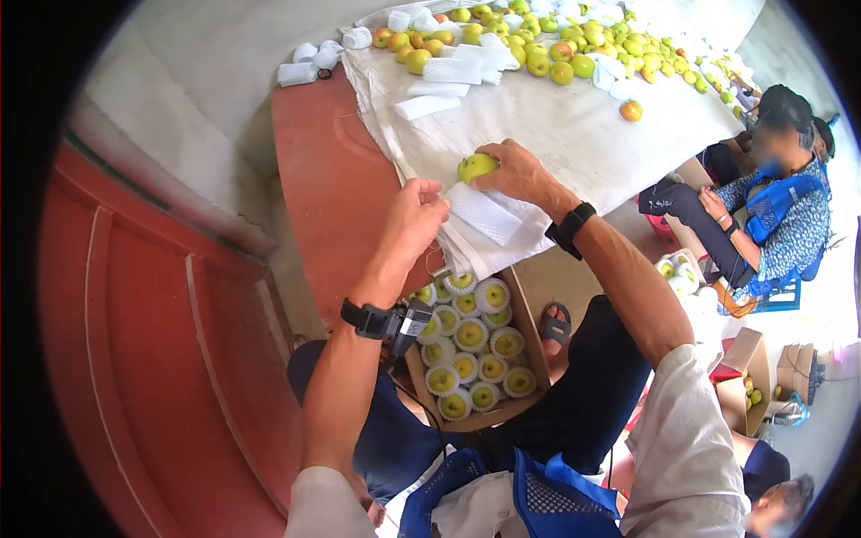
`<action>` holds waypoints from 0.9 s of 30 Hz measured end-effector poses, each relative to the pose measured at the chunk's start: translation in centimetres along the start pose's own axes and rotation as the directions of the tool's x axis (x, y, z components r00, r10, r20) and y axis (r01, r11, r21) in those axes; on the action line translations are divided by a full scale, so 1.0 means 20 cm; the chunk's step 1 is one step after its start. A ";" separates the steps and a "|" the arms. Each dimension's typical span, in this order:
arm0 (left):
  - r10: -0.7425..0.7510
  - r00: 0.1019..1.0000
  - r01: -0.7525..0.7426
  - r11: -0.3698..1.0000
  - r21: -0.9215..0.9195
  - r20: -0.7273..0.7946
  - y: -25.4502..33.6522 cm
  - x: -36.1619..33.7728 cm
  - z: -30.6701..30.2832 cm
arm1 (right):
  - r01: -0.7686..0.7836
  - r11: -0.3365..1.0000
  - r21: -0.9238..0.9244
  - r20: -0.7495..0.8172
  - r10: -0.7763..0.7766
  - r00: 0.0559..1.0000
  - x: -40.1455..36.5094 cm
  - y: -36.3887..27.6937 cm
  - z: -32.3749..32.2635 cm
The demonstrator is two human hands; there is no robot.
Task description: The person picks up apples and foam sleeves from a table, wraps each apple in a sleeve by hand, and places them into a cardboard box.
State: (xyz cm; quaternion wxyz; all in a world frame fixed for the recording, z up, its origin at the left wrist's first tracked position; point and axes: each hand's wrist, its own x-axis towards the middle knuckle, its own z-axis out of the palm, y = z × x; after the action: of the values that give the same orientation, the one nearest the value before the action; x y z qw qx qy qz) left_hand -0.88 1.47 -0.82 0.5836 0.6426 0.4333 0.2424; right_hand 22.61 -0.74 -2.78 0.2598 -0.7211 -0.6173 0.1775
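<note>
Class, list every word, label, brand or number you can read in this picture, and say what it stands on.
None can be read. The green fruit in the right hand, the cardboard box and the white cloth show no legible print or label.

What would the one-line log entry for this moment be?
left hand: holds sleeve | right hand: holds fruit | box: filled with wrapped pieces

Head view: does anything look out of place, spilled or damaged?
Only slightly. One fruit lies alone near the right edge of the cloth, apart from the heap. A few foam sleeves sit off it on the bare table. Nothing looks spilled or damaged.
</note>
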 end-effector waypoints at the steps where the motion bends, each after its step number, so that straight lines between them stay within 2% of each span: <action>1: 0.016 1.000 -0.015 0.991 0.133 -0.009 -0.04 0.02 0.03 | -0.003 1.000 -0.002 -0.005 0.003 1.000 -0.04 -0.01 -0.01; 2: 0.021 1.000 -0.020 0.991 0.132 -0.005 -0.09 0.05 0.05 | 0.026 1.000 0.007 0.000 -0.026 1.000 -0.08 -0.01 -0.03; 4: 0.207 0.976 -0.170 0.923 0.344 -0.072 -0.13 0.08 0.08 | 0.049 0.999 0.017 0.001 -0.049 0.999 -0.15 -0.02 -0.06; 5: 0.207 0.976 -0.172 0.923 0.346 -0.068 -0.16 0.10 0.09 | 0.060 0.997 0.039 0.001 -0.060 0.998 -0.18 -0.02 -0.07; 7: 0.135 0.990 -0.109 0.925 0.365 -0.046 -0.12 0.10 0.10 | 0.072 0.996 0.061 -0.003 -0.072 0.997 -0.21 0.00 -0.08; 9: 0.102 0.995 -0.094 0.930 0.355 -0.006 -0.10 0.09 0.11 | 0.054 0.978 0.201 -0.004 -0.054 0.999 -0.25 0.04 -0.09; 10: 0.070 0.997 -0.077 0.936 0.344 0.032 -0.09 0.09 0.12 | 0.053 0.978 0.202 -0.008 -0.052 0.999 -0.26 0.06 -0.09; 12: 0.072 0.996 -0.083 0.939 0.335 0.043 -0.08 0.08 0.14 | 0.017 0.948 0.317 -0.024 -0.010 1.000 -0.29 0.08 -0.09; 15: 0.029 0.999 -0.038 0.962 0.271 0.035 -0.06 0.06 0.18 | 0.004 0.937 0.349 -0.019 0.002 1.000 -0.31 0.09 -0.09; 17: -0.012 1.000 0.007 0.976 0.216 0.022 -0.07 0.07 0.20 | 0.009 0.938 0.347 -0.023 -0.001 1.000 -0.32 0.08 -0.10; 21: -0.029 0.989 0.006 0.987 0.158 0.144 -0.11 0.11 0.22 | 0.051 0.953 0.299 -0.089 -0.026 0.996 -0.31 0.08 -0.08; 25: -0.038 0.978 0.012 0.992 0.125 0.205 -0.09 0.10 0.19 | 0.001 0.957 0.291 -0.068 0.020 0.997 -0.30 0.09 -0.07; 26: -0.042 0.977 0.015 0.992 0.129 0.209 -0.09 0.10 0.15 | 0.057 0.961 0.271 -0.091 -0.033 0.995 -0.30 0.10 -0.07; 27: -0.007 0.989 -0.011 0.992 0.126 0.147 -0.08 0.11 0.10 | 0.113 0.962 0.250 -0.112 -0.087 0.990 -0.29 0.11 -0.06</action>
State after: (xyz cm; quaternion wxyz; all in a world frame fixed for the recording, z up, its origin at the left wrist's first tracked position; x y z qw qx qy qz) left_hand 1.41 2.12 -3.18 0.5716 0.6949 0.4031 0.1670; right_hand 24.08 -6.82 -3.46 0.3896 -0.6575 -0.6111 0.2061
